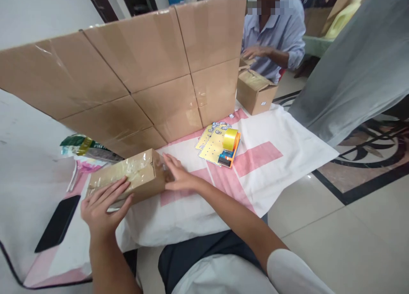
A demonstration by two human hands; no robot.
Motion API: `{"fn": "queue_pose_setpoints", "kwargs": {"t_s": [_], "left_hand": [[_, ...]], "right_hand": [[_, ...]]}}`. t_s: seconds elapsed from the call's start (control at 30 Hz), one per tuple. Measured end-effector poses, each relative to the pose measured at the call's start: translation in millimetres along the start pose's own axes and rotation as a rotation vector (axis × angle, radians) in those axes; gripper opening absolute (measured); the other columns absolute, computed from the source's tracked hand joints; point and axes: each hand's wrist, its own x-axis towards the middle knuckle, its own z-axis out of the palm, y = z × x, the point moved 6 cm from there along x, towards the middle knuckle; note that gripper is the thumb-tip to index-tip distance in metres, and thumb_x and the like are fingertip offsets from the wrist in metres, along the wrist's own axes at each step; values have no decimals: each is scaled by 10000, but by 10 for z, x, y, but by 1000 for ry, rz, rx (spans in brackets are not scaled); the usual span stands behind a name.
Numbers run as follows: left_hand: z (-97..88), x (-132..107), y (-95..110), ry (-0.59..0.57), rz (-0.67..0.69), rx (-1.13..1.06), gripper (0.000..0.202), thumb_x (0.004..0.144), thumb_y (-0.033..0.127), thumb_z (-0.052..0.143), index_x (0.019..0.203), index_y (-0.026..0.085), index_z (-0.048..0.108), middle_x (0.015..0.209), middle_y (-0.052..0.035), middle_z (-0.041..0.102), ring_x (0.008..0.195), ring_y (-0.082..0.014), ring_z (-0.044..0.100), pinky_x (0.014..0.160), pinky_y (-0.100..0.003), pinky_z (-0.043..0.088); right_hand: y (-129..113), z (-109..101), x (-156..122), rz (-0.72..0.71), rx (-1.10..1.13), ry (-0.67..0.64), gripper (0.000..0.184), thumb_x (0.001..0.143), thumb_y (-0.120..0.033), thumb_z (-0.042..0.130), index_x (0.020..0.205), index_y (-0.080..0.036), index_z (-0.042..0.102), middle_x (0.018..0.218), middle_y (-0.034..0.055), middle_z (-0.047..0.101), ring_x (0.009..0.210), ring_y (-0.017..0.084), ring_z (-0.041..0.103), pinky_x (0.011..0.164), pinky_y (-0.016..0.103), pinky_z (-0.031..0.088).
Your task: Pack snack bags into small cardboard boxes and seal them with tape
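Observation:
A taped cardboard box (145, 174) lies on the cloth-covered table in front of me, with clear packing tape across its top. My left hand (107, 202) rests on the near left part of the box, its fingers laid out over the top. Against the box's right end is my right hand (179, 174), fingers stretched out, some fingertips partly hidden. To the right of that hand, a tape dispenser (226, 157) with a roll of yellowish tape (230, 139) sits on yellow printed cards (209, 147).
A tall wall of cardboard boxes (153, 55) stands along the table's far side. Beyond it, a person (281, 30) has a hand near other boxes (255, 91). A black phone (59, 223) and plastic packets (89, 147) lie at the left. A grey curtain (361, 59) hangs right.

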Motion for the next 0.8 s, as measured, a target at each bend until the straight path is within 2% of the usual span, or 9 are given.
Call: {"fn": "queue_pose_setpoints", "kwargs": {"t_s": [0.07,0.1,0.2,0.3,0.43,0.5,0.57,0.67,0.8], "left_hand": [[-101,-77,-15,35,-52,-110,344,817,294,789,1154,360,764,1215,-17,774,1086,-311,731,1040,-546,510],[-152,-114,-23,57,-86,-175,346,803,294,791,1137,380,766,1218,2,773,1090,-320,730,1043,-566,517],[-247,-192,-11,86,-151,-336,317,785,290,777,1071,425,767,1192,50,776,1102,-338,726,1033,-617,534],[-258,-208,63,83,-121,-376,257,805,262,748,1031,382,771,1105,9,794,1092,-343,730,1036,-630,530],[-315,-251,130,286,-66,-238,472,832,189,708,1283,327,712,1285,-84,736,1247,-368,661,1108,-640,475],[-330,-294,165,413,-29,-73,586,806,164,722,1368,323,666,1338,-115,706,1254,-387,650,1095,-651,471],[-256,-307,203,449,4,39,601,777,146,739,1351,312,674,1241,-130,744,1148,-388,699,1020,-633,513],[-9,-274,237,393,-16,30,469,787,142,724,1240,264,715,1065,-129,779,1026,-368,736,938,-578,543],[384,-260,278,304,-120,-45,296,844,186,678,1131,239,727,1024,-116,777,994,-336,734,955,-524,503]], "right_hand": [[-167,48,-47,-115,-127,-166,1419,660,-417,872,1676,-259,-107,1746,174,-31,1613,390,16,1279,564,165],[-231,49,-60,-149,-172,-190,1468,645,-448,887,1665,-257,-151,1742,180,-46,1614,390,-31,1284,569,136],[-353,23,-48,-199,-242,-152,1528,610,-482,913,1658,-251,-176,1699,207,55,1599,383,74,1284,537,183],[-418,20,-55,-237,-219,-141,1520,614,-483,911,1659,-251,-167,1634,217,160,1559,363,221,1257,495,289],[-525,-204,-249,-244,-176,-16,1513,604,-467,915,1660,-294,-155,1579,188,268,1494,339,352,1211,493,377],[-643,-494,-451,-254,-185,103,1487,610,-465,915,1668,-309,-118,1580,176,296,1482,345,370,1211,517,374],[-808,-933,-723,-266,-207,276,1410,657,-474,895,1676,-324,-67,1598,161,313,1485,353,373,1206,531,374],[-1086,-1794,-1281,-275,-297,645,1273,743,-534,824,1682,-313,-7,1655,160,261,1510,373,344,1166,542,413],[-1168,-2883,-2118,-135,-567,1048,1417,671,-609,819,1665,-271,-133,1621,208,241,1435,365,423,1068,549,495]]}}
